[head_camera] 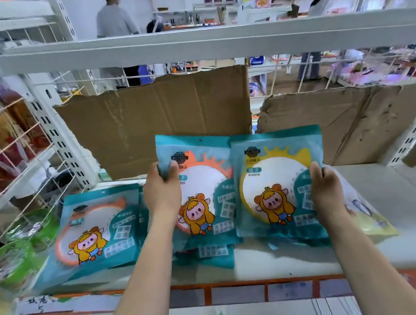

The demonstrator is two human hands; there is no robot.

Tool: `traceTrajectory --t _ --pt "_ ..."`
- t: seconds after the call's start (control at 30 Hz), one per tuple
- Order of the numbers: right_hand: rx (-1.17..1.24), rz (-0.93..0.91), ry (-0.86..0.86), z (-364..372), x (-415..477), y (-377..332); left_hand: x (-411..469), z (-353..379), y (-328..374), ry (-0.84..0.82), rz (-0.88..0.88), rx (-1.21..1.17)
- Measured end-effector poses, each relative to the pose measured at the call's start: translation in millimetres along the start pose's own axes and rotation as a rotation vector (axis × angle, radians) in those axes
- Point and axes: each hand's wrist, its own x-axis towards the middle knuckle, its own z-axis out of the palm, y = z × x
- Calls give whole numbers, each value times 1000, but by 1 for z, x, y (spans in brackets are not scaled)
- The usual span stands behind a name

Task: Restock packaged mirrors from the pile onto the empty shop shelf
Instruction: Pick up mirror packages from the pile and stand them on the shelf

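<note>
The left hand (pixel 161 195) pinches the crumpled edge of a glossy teal orange-rimmed packet (pixel 204 183); the right hand (pixel 328 189) grips a yellow-rimmed packet (pixel 274 176) by its side — both round mirrors upright, overlapping, over the white shelf (pixel 398 215). A third packet (pixel 94 231) lies flat at left — torn cardboard (pixel 160 123) behind.

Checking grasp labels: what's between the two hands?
Head view: two mirror packs, edges overlapping. The left hand grips the orange-rimmed pack, the right hand the yellow-rimmed pack.
</note>
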Motion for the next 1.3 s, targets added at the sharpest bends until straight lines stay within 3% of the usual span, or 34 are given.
traceTrajectory --t 0.17,0.33,0.5,0.73,1.3 --pt "432 103 -18 -23 -15 -5 -12 -4 4 -9 -6 -233" --pt "386 51 30 -50 -16 4 -25 3 18 -49 -38 -418" --pt "522 44 91 -77 -22 9 -34 21 32 -125 -98 -593" --pt "560 9 283 -140 -24 17 -61 65 59 -276 -102 -692" --pt "572 44 588 -403 -4 111 -247 256 168 -571 -104 -816"
